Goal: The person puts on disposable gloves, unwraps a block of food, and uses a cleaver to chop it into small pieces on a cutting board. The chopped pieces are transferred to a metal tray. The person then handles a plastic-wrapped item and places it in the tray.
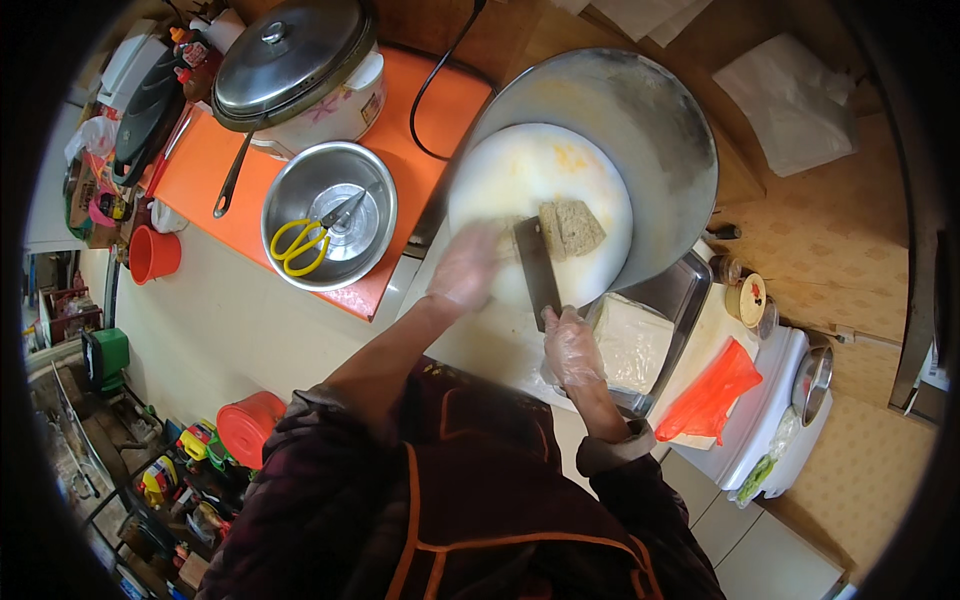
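My right hand (574,346), in a clear plastic glove, grips the handle end of a cleaver (535,259). The blade stands over a round white cutting board (499,161), close against a greyish-brown block of food (574,229) with a cut line across it. On the blade's other side, my left hand (466,264) is also gloved and blurred by motion. It is beside a paler piece of the same food (508,238), partly hidden; whether the fingers hold it cannot be told. Orange-yellow stains mark the board's far side.
A large metal basin (660,157) stands behind the board. To the right, a metal tray (686,300) holds a white wrapped slab (634,341), near a red plastic bag (712,394). Left, a steel bowl (281,180) contains yellow-handled scissors (304,247), beside a lidded electric cooker (315,112).
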`<state>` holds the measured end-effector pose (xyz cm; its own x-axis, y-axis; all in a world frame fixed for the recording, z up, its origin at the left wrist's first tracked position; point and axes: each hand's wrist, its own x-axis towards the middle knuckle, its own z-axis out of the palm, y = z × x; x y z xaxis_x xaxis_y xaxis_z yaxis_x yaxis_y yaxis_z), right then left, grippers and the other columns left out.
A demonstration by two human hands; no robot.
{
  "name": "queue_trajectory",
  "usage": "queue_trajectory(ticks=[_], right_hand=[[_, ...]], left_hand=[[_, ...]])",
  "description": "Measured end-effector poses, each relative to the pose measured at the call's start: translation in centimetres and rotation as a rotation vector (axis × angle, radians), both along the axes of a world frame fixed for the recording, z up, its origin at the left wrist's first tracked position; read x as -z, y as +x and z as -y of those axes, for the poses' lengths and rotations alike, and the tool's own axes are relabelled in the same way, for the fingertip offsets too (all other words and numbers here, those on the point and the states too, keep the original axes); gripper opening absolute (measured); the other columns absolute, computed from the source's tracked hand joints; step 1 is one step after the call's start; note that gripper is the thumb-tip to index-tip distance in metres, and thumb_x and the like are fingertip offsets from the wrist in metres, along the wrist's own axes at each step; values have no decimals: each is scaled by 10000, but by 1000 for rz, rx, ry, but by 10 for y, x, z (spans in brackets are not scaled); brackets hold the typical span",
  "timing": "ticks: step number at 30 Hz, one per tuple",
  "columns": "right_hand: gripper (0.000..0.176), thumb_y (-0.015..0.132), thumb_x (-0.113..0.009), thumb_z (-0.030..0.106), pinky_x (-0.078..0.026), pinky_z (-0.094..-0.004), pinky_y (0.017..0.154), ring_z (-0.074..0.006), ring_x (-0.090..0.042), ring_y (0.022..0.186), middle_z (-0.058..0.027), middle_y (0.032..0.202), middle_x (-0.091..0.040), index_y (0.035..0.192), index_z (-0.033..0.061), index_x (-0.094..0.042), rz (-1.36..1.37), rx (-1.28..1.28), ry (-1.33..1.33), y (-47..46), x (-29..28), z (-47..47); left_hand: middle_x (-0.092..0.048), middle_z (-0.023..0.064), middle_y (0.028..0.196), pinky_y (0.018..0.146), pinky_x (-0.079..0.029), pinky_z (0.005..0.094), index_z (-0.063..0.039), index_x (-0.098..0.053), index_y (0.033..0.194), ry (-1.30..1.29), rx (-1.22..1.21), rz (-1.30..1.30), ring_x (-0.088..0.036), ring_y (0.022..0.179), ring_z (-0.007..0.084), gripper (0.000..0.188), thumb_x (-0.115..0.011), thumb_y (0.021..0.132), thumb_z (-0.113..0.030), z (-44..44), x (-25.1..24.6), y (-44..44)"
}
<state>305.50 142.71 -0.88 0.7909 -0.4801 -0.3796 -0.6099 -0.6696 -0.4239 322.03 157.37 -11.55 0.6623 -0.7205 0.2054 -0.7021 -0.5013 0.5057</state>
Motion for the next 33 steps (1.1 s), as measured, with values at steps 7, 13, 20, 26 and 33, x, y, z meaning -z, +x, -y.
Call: queue_trajectory(ticks=[7, 13, 20, 26, 33], right_hand=[[377, 1053, -525, 289, -533, -564, 714, -515, -665, 822, -346, 836, -658, 952, -69, -585, 5, -70, -5, 27, -4, -16], [362, 1046, -523, 281, -534, -558, 760, -504, -669, 845, -314, 860, -674, 939, -59, -585, 93, -117, 21, 39, 38, -18], [382, 1045, -527, 310, -530, -571, 772, -511, -667, 853, -332, 876, -674, 966, -57, -598, 77, -135, -3, 38, 33, -14], [388, 1044, -546, 311, -540, -557, 721, -503, -674, 817, -317, 823, -671, 950, -63, -590, 20, -69, -71, 8, 15, 2], [382, 1043, -560, 290, -529, -553, 707, -516, -664, 802, -339, 813, -658, 936, -77, -576, 49, -51, 7, 24, -7, -20]], left_hand=[[-566, 274, 1357, 1147, -377, 475, 129, -533, 1356, 60, -45, -51, -506, 1302, 419, 619, -626, 942, -321, -3, -2, -5], [-538, 254, 1404, 1171, -349, 448, 118, -554, 1359, 215, -11, -101, -468, 1342, 386, 622, -623, 935, -331, 6, -13, -5], [-528, 239, 1415, 1172, -348, 446, 116, -537, 1379, 178, -16, -26, -459, 1351, 372, 631, -619, 930, -320, 2, 4, -7], [-525, 239, 1427, 1171, -351, 438, 99, -507, 1418, 103, -12, -75, -469, 1345, 371, 613, -620, 933, -259, -4, 2, -3], [-637, 183, 919, 845, -498, 520, -2, -639, 963, -280, -190, 69, -613, 917, 412, 196, -650, 792, -96, -24, -16, -6]])
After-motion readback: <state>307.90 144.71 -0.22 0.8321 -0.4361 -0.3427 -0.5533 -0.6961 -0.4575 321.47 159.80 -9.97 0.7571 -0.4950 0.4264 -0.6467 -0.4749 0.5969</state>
